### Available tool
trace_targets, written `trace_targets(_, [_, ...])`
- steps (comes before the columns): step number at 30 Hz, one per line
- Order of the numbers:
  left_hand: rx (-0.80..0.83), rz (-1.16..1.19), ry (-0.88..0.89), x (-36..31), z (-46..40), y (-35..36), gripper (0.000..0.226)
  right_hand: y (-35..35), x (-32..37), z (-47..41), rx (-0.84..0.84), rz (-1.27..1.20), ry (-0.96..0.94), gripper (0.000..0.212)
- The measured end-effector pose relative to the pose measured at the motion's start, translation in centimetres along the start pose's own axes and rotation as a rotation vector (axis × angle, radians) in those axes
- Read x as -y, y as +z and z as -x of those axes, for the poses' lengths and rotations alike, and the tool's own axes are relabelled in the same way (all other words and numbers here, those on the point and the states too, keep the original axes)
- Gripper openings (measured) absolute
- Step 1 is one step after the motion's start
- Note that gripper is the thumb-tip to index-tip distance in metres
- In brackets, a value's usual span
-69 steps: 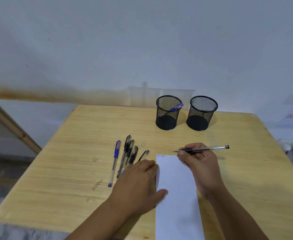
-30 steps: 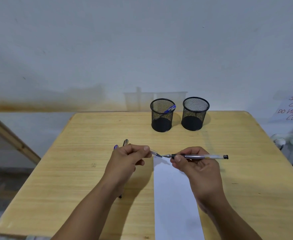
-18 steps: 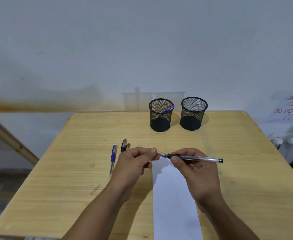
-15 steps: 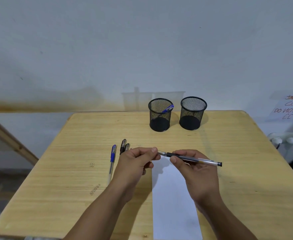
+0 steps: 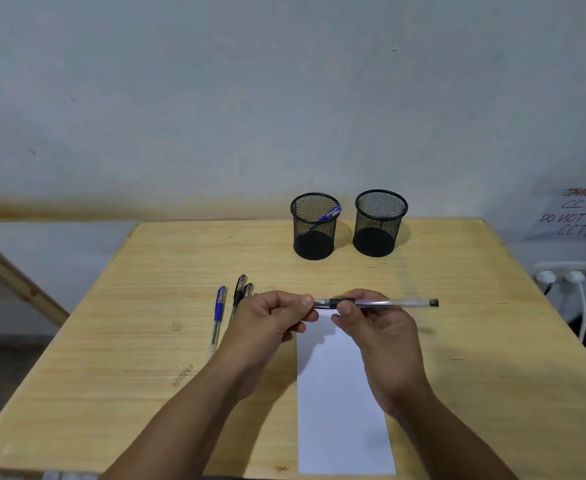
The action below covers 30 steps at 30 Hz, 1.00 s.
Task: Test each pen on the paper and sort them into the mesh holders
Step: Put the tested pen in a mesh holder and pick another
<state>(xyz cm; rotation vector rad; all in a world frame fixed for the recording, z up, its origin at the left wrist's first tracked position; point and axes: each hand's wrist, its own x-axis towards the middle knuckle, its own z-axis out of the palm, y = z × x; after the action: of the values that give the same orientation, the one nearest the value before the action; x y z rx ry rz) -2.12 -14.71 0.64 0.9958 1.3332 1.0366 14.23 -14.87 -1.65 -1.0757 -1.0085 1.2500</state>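
My right hand pinches a clear black-ink pen, held level above the top of the white paper strip. My left hand pinches the cap at the pen's tip end, and the fingers hide most of the cap. Two black mesh holders stand at the back of the table. The left holder has one blue pen leaning in it, and the right holder looks empty. A blue pen and black pens lie on the table, partly hidden behind my left hand.
The wooden table ends close to the wall behind the holders. A power strip with white plugs and a handwritten sign sit off the right edge. A wooden frame leans at the left.
My left hand lifted off the paper and took up a cap. Both hands came together, and the cap now meets the pen's tip. The pen levelled out.
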Motion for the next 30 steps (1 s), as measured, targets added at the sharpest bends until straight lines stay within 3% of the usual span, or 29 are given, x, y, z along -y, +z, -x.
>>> trace_targets(2, [0.02, -0.128, 0.028, -0.4, -0.5, -0.3, 0.019, 0.2, 0.5, -1.0, 0.003, -0.125, 0.036, 0.023])
trace_targets(6, [-0.034, -0.296, 0.12, -0.7, -2.5, -0.8, 0.018, -0.4, 2.2, -4.0, 0.0, -0.106, 0.033, 0.015])
trace_targets(9, [-0.134, -0.361, 0.15, -0.6, -5.5, -1.3, 0.026, -1.4, 3.0, -6.8, -0.035, 0.137, 0.032, 0.02])
trace_targets(13, [-0.192, -0.463, 0.175, -0.8, -9.6, -1.1, 0.062, -2.5, 4.3, -11.2, -0.05, 0.561, -0.026, 0.035])
trace_targets(19, [-0.201, -0.569, 0.224, -1.3, -14.4, 0.3, 0.096, -1.2, 7.7, -15.0, -0.003, 1.012, -0.228, 0.026])
trace_targets(21, [-0.207, -0.585, 0.252, -1.5, -15.2, 0.5, 0.096, -0.5, 8.0, -16.1, -0.018, 1.046, -0.295, 0.02])
trace_targets(24, [-0.197, -0.585, 0.32, -1.7, -15.8, 0.7, 0.078, 0.2, 8.0, -17.5, 0.044, 1.157, -0.355, 0.015])
trace_targets(30, [-0.2, -0.593, 0.357, -1.4, -16.2, 0.5, 0.064, 1.3, 7.2, -18.5, 0.139, 1.317, -0.392, 0.022])
